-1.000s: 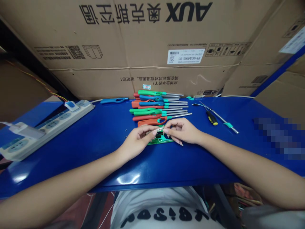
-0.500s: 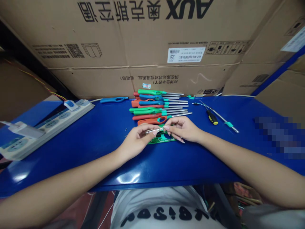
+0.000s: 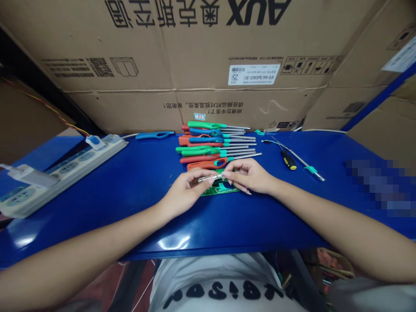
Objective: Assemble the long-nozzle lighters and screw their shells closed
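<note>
My left hand (image 3: 187, 190) is closed around a small clear tube with a metallic end (image 3: 207, 177), pinched between thumb and fingers. At the tube's right end, my right hand (image 3: 247, 175) pinches its tip; what exactly the right fingertips grip is too small to make out. Beneath both hands lies an opened green lighter casing (image 3: 212, 190) on the blue table, with a teal trigger piece (image 3: 224, 186) and a thin white wire in it. The hands partly cover the casing. Just beyond them rests an orange long-neck lighter (image 3: 203, 165).
Several more coloured lighters (image 3: 201, 152) lie stacked toward the cardboard (image 3: 130, 104). A yellow-black screwdriver (image 3: 288, 160) and a metal lighter tube (image 3: 313, 170) lie right. A power strip (image 3: 81, 164) runs along the left; a blue lighter shell (image 3: 154, 135) lies behind.
Almost nothing differs. Both hands keep the same hold over the green casing, and the view has shifted very slightly.
</note>
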The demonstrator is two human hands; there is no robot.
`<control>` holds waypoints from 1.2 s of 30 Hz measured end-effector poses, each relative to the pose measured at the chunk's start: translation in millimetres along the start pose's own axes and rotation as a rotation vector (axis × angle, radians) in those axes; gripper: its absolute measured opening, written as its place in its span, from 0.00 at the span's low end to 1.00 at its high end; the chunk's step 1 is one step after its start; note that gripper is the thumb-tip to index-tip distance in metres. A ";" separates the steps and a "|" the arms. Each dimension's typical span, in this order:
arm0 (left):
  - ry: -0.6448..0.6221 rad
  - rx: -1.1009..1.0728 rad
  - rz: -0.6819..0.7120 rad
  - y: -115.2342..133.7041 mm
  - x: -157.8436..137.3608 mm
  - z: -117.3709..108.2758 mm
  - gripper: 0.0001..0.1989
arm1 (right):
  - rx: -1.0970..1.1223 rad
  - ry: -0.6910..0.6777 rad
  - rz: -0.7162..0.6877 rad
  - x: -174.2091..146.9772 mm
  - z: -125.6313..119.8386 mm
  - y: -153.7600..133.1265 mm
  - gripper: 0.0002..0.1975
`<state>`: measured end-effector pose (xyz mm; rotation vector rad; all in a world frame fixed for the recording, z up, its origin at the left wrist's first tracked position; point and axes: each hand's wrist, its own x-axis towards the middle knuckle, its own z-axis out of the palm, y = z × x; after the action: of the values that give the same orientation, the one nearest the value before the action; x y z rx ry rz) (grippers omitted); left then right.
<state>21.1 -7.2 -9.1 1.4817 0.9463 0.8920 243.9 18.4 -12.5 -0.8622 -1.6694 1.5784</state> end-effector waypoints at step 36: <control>-0.018 0.376 0.184 1.6 -5.7 2.3 0.15 | -0.066 -0.164 0.016 -2.8 -7.3 2.0 0.15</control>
<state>21.1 -13.5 -7.9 1.9193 1.0147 0.8606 251.5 20.2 -14.2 -0.7990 -1.8420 1.6509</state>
